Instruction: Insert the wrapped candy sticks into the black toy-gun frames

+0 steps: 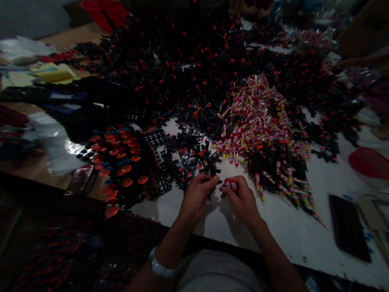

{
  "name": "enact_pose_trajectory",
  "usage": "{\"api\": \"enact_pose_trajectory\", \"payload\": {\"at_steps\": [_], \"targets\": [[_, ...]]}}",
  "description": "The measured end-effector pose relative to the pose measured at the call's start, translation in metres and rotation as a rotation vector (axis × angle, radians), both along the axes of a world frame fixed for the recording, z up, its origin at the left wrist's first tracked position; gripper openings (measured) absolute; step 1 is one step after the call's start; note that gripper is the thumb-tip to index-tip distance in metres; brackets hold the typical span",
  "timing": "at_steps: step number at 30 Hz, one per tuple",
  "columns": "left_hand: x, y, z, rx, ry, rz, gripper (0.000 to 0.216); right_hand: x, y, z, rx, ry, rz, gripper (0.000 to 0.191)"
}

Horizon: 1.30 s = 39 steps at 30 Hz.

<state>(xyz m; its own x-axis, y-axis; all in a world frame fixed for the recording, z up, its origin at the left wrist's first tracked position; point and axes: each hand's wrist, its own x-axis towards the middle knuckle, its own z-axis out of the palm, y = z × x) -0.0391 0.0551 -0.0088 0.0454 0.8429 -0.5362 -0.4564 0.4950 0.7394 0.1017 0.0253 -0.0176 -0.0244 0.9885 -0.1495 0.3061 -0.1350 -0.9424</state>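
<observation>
My left hand is closed around a small black toy gun, which points up and away from me above the white tabletop. Close beside it, my right hand pinches a couple of small pink-and-red wrapped tubes between thumb and fingers. A little gap separates the two hands. Just beyond them lie more black toy guns in a loose heap. Behind my right hand rises a large pile of pink and yellow tubes. The dim light blurs small details.
Black trays and rows of orange discs stand at left, near clear plastic bags. A dark phone and a red mesh basket lie at right. Black toy parts cover the far side. A person's hands show there.
</observation>
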Motion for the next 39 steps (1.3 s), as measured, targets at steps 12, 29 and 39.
{"api": "enact_pose_trajectory", "payload": {"at_steps": [12, 29, 39], "targets": [[0.011, -0.011, -0.006, 0.045, 0.075, 0.088, 0.027, 0.0, -0.007, 0.005, -0.027, 0.082, -0.006, 0.018], [0.016, -0.018, -0.013, 0.132, 0.199, 0.167, 0.023, 0.006, -0.008, -0.009, 0.202, -0.253, 0.091, 0.02], [0.024, -0.021, -0.007, 0.203, 0.303, 0.111, 0.018, 0.007, -0.012, -0.007, 0.135, -0.195, 0.031, 0.018]]}}
